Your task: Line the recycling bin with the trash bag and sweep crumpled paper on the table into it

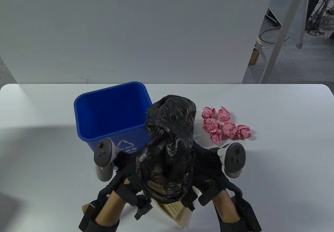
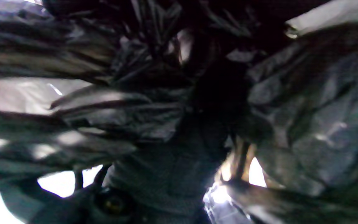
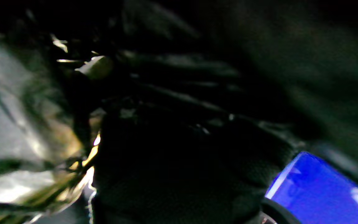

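A blue recycling bin [image 1: 109, 112] stands upright on the white table, left of centre, with nothing in it. A black trash bag [image 1: 169, 138] billows up in front of it and to its right, overlapping its right wall. My left hand [image 1: 125, 172] grips the bag's lower left side and my right hand [image 1: 208, 164] its lower right; the fingers are hidden in the plastic. Several pink crumpled paper balls [image 1: 225, 126] lie in a cluster just right of the bag. Bag plastic [image 2: 120, 109] fills the left wrist view. The right wrist view shows dark bag [image 3: 11, 124] and a corner of the bin [image 3: 315, 186].
A pale wooden dustpan-like piece [image 1: 174, 211] lies on the table under the bag, between my wrists at the near edge. A white panel [image 1: 130, 33] rises behind the table's far edge. Bare tabletop [image 1: 287, 151] stretches to the right of the paper.
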A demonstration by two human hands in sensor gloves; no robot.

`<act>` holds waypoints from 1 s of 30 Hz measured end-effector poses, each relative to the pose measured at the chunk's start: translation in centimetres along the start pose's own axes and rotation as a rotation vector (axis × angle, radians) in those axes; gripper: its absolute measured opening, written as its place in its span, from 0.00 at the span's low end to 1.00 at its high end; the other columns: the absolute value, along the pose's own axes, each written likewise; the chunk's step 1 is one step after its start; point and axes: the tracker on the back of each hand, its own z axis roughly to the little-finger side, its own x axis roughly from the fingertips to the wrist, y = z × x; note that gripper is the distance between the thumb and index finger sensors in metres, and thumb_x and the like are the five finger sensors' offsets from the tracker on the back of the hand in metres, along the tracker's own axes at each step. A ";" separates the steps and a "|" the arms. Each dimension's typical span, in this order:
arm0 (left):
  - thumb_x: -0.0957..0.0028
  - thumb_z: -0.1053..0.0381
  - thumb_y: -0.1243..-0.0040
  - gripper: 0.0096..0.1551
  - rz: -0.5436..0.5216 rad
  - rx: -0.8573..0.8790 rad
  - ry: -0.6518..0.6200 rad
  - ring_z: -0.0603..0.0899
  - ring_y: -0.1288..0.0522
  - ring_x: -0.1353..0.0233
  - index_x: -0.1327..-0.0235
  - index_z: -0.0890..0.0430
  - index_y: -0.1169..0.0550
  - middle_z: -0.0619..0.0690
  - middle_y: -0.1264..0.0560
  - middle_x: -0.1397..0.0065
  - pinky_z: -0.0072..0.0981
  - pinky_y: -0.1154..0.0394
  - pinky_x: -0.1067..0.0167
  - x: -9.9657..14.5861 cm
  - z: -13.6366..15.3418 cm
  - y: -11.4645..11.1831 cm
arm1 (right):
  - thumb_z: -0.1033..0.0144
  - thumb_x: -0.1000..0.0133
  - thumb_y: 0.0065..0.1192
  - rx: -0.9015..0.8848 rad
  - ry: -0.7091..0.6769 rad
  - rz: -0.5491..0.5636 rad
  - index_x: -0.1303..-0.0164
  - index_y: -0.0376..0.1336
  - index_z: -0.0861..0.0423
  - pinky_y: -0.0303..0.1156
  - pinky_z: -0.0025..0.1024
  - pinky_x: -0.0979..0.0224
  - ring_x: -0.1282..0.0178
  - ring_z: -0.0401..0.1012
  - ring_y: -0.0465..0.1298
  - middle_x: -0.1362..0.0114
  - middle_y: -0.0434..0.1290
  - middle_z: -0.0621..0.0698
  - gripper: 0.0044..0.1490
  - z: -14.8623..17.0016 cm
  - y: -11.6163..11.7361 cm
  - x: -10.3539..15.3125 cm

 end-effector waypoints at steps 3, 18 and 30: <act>0.34 0.37 0.57 0.34 -0.073 -0.029 -0.041 0.80 0.44 0.15 0.12 0.33 0.42 0.54 0.58 0.08 0.79 0.36 0.31 0.8 -2.6 1.7 | 0.49 0.32 0.44 -0.019 -0.039 -0.036 0.31 0.67 0.49 0.46 0.82 0.33 0.19 0.74 0.43 0.08 0.49 0.60 0.27 -1.1 1.6 -2.7; 0.32 0.38 0.58 0.34 -0.334 -0.259 0.093 0.81 0.43 0.17 0.11 0.37 0.40 0.60 0.56 0.08 0.76 0.34 0.31 3.4 -8.8 8.6 | 0.48 0.32 0.44 -0.353 -0.012 -0.126 0.31 0.67 0.48 0.50 0.81 0.32 0.17 0.71 0.47 0.08 0.51 0.57 0.27 2.3 8.4 -11.4; 0.33 0.40 0.55 0.34 -0.552 -0.618 0.571 0.76 0.28 0.24 0.18 0.53 0.28 0.67 0.42 0.12 0.63 0.24 0.39 0.7 -6.6 12.5 | 0.49 0.31 0.42 -0.573 0.498 -0.032 0.24 0.62 0.52 0.52 0.80 0.32 0.20 0.75 0.47 0.09 0.50 0.65 0.30 9.6 7.4 -12.0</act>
